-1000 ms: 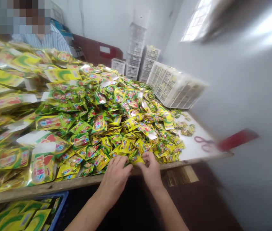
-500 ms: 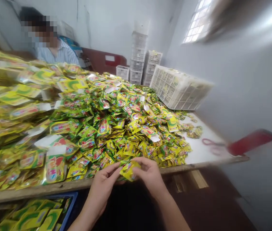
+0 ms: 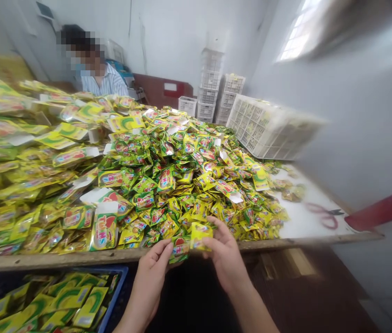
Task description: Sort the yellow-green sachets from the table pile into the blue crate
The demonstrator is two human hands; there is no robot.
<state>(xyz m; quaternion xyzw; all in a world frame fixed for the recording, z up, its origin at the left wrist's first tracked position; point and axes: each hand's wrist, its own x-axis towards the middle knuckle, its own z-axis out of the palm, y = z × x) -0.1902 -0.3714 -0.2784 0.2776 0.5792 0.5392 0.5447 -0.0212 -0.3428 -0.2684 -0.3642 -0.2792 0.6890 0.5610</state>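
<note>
Holding two small packets (image 3: 190, 240) side by side just off the table's (image 3: 317, 241) front edge, the left hand (image 3: 151, 268) and right hand (image 3: 226, 252) pinch them. They look light, crinkly and slippery; gripping the sealed edges seems safest.

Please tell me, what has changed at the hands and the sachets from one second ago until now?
Both hands lifted off the table edge. The left hand and right hand now hold small yellow-green foil sachets between them, clear of the heap. The pink-handled scissors and white plastic crate stayed put.
</note>
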